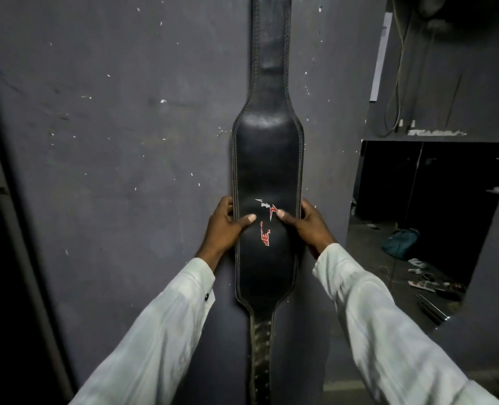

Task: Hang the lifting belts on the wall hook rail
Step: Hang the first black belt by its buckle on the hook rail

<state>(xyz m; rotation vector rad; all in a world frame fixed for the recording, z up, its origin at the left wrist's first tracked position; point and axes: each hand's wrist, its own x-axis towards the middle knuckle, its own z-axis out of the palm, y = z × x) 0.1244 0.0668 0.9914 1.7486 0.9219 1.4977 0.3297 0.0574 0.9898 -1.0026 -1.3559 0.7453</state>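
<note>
Belt: a long black leather lifting belt [267, 159] with pale stitching along its edges hangs upright, flat against the wall, near the middle of the view.
Belt top: the narrow upper strap runs past the top edge of the picture, so what holds it cannot be told.
Belt middle: the wide padded part carries a red and white logo [267, 226] printed sideways.
Belt bottom: a narrow studded strap with holes [261, 355] hangs straight down between the person's forearms.
Left hand: the left hand [223, 226] grips the belt's left edge at logo height, fingers curled behind the edge and thumb pressed on the front face.
Right hand: the right hand [309, 226] grips the right edge at the same height, thumb laid on the face beside the logo.
Sleeves: both arms wear long white sleeves [160, 323].
Wall: a dark grey painted wall [111, 127] flecked with small white chips.
Right side: a dark rectangular opening or mirror, which of the two cannot be told, shows a floor with a teal bag [400, 239] and scattered small items.
Upper right: a pale cable [397, 83] loops down the wall.
</note>
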